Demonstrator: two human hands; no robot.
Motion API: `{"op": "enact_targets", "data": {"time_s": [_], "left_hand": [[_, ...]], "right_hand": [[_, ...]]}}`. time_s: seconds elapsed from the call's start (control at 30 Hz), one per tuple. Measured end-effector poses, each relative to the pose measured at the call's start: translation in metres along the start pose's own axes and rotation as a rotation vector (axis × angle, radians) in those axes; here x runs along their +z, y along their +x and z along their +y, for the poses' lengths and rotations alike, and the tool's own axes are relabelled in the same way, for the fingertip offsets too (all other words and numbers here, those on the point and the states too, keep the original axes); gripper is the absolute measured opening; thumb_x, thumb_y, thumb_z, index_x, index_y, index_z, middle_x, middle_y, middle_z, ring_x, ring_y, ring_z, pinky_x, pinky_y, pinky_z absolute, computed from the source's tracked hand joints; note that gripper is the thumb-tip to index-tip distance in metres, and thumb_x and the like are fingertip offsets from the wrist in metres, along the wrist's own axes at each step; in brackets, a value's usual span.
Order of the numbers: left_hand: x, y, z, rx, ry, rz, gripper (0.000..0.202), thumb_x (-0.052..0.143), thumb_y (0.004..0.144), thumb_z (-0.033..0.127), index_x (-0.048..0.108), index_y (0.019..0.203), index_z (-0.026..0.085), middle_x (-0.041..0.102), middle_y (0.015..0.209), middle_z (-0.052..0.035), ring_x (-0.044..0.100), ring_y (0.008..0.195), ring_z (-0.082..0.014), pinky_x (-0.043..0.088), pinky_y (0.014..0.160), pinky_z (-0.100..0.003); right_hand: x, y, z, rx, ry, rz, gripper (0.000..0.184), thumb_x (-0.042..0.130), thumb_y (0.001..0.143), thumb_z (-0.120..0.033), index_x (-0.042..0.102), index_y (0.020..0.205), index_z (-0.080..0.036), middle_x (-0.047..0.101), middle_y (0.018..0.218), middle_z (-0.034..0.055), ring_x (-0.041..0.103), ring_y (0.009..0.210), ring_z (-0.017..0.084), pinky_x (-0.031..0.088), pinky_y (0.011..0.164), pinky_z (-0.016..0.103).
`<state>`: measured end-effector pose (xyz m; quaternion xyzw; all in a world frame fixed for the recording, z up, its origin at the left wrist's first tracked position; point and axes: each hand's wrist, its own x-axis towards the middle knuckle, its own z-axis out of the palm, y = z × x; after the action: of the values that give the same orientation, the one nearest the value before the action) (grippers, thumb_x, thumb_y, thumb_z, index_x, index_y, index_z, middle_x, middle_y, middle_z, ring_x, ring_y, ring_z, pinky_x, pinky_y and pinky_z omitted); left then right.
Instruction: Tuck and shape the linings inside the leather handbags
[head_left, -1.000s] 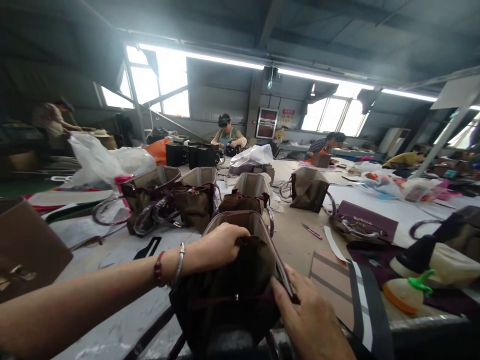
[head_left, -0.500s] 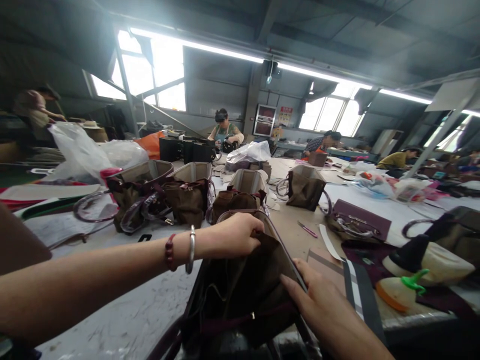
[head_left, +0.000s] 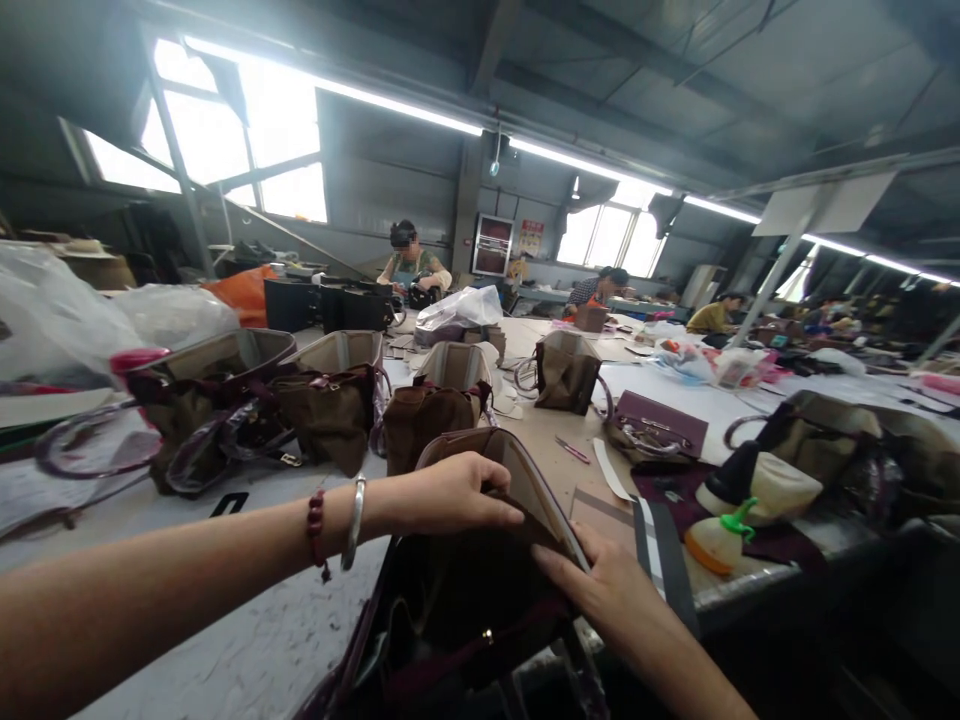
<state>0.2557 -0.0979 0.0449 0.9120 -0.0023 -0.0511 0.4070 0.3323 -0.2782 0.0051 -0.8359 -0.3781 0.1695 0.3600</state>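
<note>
A dark olive-brown handbag (head_left: 450,590) with burgundy trim stands right in front of me, its top gaping. My left hand (head_left: 465,492), with a silver bangle and red beads at the wrist, reaches across the opening and pinches the brown cloth inside the bag near its far right side. On the right rim is my right hand (head_left: 600,575), its thumb on the inner side and its fingers over the outside of the wall. The bag's depth is dark and the left fingertips are partly hidden.
Several similar bags stand beyond, including a brown bag (head_left: 431,410). To the right lie a burgundy bag (head_left: 654,425), a pink-handled cutter (head_left: 574,450), a striped strip (head_left: 656,550) and a green-tipped glue bottle (head_left: 716,542). Plastic bags (head_left: 60,310) lie left. A co-worker (head_left: 409,262) sits across.
My view has turned to the right, so the surroundings sit further left. The left hand has shifted slightly along the cloth, toward the right hand; both still hold the bag.
</note>
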Motion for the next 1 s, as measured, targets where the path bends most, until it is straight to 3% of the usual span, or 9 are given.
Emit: {"op": "enact_targets", "data": {"time_s": [0.2, 0.37, 0.67, 0.83, 1.0], "left_hand": [[0.015, 0.01, 0.012, 0.357, 0.488, 0.141, 0.019, 0.049, 0.078, 0.032, 0.056, 0.069, 0.016, 0.049, 0.069, 0.0011, 0.045, 0.065, -0.0104, 0.033, 0.058, -0.02], [0.032, 0.019, 0.024, 0.531, 0.587, 0.128, 0.015, 0.049, 0.079, 0.027, 0.061, 0.077, 0.02, 0.05, 0.077, -0.0018, 0.046, 0.075, -0.0128, 0.035, 0.067, -0.022], [0.056, 0.024, 0.036, 0.573, 0.703, 0.187, 0.019, 0.05, 0.077, 0.034, 0.062, 0.071, 0.022, 0.048, 0.09, -0.0042, 0.037, 0.089, -0.0199, 0.031, 0.079, -0.035], [0.06, 0.024, 0.037, 0.576, 0.664, 0.157, 0.019, 0.048, 0.079, 0.03, 0.062, 0.07, 0.02, 0.046, 0.11, -0.0012, 0.033, 0.098, -0.022, 0.026, 0.085, -0.038], [0.06, 0.028, 0.034, 0.53, 0.61, 0.119, 0.021, 0.048, 0.079, 0.03, 0.062, 0.068, 0.019, 0.051, 0.112, 0.0016, 0.034, 0.097, -0.0222, 0.025, 0.084, -0.038]], "right_hand": [[-0.004, -0.027, 0.01, -0.054, 0.106, 0.017, 0.032, 0.045, 0.079, -0.037, 0.059, 0.096, -0.014, 0.062, 0.081, 0.0035, 0.055, 0.081, 0.021, 0.043, 0.072, 0.028], [-0.004, -0.057, 0.014, -0.028, 0.275, 0.019, 0.032, 0.04, 0.083, -0.034, 0.056, 0.102, -0.014, 0.061, 0.088, 0.0034, 0.055, 0.083, 0.019, 0.043, 0.073, 0.027], [0.004, -0.088, 0.031, -0.004, 0.275, 0.136, 0.029, 0.036, 0.086, -0.034, 0.056, 0.094, -0.014, 0.057, 0.078, 0.0015, 0.053, 0.075, 0.016, 0.043, 0.067, 0.023], [0.007, -0.093, 0.037, 0.017, 0.221, 0.164, 0.028, 0.035, 0.086, -0.035, 0.054, 0.087, -0.014, 0.055, 0.075, 0.0011, 0.051, 0.071, 0.015, 0.042, 0.063, 0.022], [0.009, -0.092, 0.041, 0.03, 0.184, 0.166, 0.029, 0.033, 0.086, -0.038, 0.051, 0.08, -0.016, 0.053, 0.072, 0.0005, 0.051, 0.069, 0.015, 0.041, 0.062, 0.021]]}}
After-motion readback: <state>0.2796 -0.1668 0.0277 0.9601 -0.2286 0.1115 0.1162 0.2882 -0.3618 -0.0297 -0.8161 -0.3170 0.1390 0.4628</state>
